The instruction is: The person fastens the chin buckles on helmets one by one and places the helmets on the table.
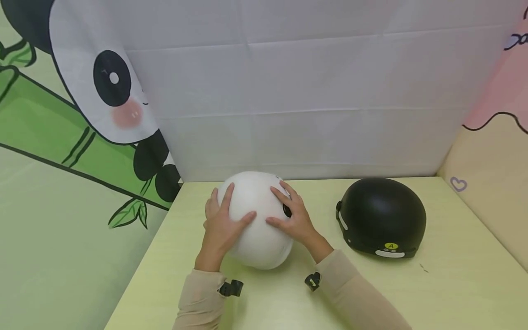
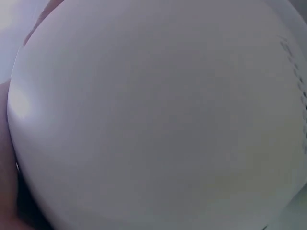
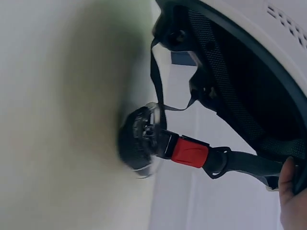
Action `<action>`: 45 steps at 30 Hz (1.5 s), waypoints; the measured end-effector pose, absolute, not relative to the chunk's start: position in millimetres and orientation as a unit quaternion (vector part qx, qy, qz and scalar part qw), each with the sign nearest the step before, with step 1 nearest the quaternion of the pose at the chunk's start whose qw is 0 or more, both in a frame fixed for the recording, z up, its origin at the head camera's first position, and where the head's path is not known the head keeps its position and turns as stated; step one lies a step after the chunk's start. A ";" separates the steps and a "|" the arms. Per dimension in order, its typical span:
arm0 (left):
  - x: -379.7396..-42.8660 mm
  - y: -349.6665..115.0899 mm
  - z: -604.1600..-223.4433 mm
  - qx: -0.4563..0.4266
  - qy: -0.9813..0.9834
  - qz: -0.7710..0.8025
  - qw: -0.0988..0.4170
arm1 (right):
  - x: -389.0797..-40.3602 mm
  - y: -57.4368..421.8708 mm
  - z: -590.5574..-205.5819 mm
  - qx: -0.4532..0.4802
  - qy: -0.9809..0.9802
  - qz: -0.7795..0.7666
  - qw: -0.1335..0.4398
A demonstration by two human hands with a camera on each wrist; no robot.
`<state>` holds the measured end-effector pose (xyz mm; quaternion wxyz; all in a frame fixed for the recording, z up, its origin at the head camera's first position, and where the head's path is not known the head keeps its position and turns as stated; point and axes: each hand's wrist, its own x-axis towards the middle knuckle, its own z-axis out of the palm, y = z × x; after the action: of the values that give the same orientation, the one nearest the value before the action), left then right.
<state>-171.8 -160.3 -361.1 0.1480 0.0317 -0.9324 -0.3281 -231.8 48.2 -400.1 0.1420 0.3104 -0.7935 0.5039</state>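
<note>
Both of my hands hold a white helmet (image 1: 260,243) between them over the middle of the table. My left hand (image 1: 221,227) grips its left side, fingers spread round the curve. On its right side, my right hand (image 1: 300,220) grips the shell near a small dark oval. The smooth white shell fills the left wrist view. In the right wrist view the dark inside shows, with a black chin strap (image 3: 252,165) and a red buckle (image 3: 190,152) dangling. A fingertip touches the rim there. Whether the helmet touches the table is unclear.
A matte black helmet (image 1: 381,215) with a yellow round sticker rests dome up on the pale table (image 1: 449,284), to the right. A white backdrop (image 1: 297,91) stands behind. Cartoon-printed panels line the left and right sides.
</note>
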 end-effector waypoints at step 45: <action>-202.3 -125.7 -363.6 0.005 -0.966 -0.251 0.062 | -229.0 76.9 -437.9 0.235 -0.751 0.616 0.048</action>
<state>-202.3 -125.7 -363.6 0.0616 0.0055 -0.9659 -0.2515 -229.0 76.9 -437.9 0.0475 0.2349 -0.7506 0.6158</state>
